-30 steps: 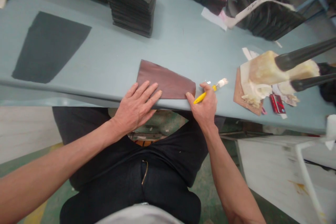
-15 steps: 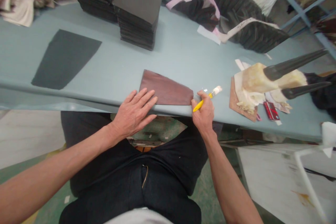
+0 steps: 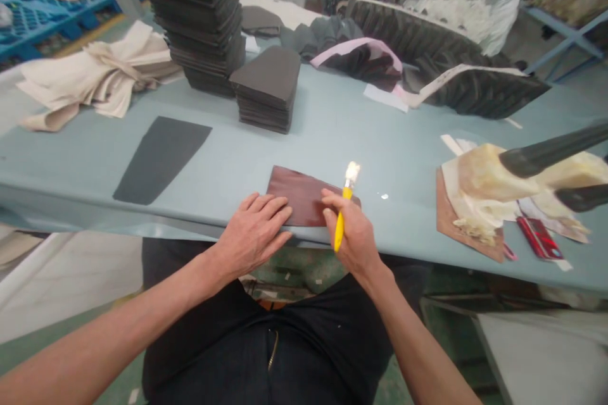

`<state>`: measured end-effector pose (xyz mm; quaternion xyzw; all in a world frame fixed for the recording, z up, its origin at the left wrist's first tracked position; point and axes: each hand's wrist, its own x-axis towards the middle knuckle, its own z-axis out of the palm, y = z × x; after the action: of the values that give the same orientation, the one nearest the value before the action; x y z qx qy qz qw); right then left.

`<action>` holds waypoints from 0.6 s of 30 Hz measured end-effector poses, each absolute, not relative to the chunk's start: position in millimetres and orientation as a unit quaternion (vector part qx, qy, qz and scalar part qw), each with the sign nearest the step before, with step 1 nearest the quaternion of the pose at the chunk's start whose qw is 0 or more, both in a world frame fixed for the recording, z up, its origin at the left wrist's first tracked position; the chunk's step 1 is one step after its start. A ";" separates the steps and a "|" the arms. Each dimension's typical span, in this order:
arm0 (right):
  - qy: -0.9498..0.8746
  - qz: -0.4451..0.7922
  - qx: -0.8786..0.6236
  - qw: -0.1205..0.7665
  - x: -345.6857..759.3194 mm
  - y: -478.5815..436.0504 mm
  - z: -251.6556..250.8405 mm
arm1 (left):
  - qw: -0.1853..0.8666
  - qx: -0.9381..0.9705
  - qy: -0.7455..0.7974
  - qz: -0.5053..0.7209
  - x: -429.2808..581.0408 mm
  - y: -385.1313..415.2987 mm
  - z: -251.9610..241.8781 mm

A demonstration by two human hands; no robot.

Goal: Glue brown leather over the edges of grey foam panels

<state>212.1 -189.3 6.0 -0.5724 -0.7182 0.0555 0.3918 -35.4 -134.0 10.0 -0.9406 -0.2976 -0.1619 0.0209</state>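
A brown leather-like piece [image 3: 304,195] lies flat near the front edge of the table. My left hand [image 3: 259,228] rests on its left end, fingers stretched out and palm down. My right hand [image 3: 354,231] is closed round the yellow handle of a paintbrush [image 3: 346,202], whose whitish bristles point up and away from me. The fingers of that hand are over the right part of the brown piece; whether they press on it I cannot tell. To the left lies a single dark grey cut piece [image 3: 162,160] on the table.
Behind the brown piece stand a low stack of dark pieces [image 3: 268,85] and a taller stack [image 3: 199,19]. Beige cloth strips [image 3: 104,69] lie at the left. At the right are glue-crusted blocks with dark handles [image 3: 484,168] and a red box [image 3: 539,238]. Bundled dark pieces [image 3: 489,92] line the back.
My right hand has moved left from the right end of the brown piece to over it, and the brush has swung more upright. The view has tilted up. My left hand stays on the piece.
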 end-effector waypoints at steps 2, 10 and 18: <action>-0.749 0.063 -0.542 0.377 198.9 -189.0 1.4 | 0.020 -0.940 -0.299 -0.165 -34.7 -133.2 10.0; -0.744 0.063 -0.580 0.325 201.0 -184.4 -13.6 | 0.030 -0.931 -0.312 -0.185 -35.3 -136.7 5.4; -0.704 0.013 -0.639 0.310 220.7 -174.1 -18.6 | 0.004 -0.937 -0.316 -0.151 -32.0 -132.8 23.9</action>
<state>220.7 -174.1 -18.6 -0.6390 -0.7038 0.0131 0.3101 -32.0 -132.8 23.9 -0.9365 -0.3161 -0.1515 0.0041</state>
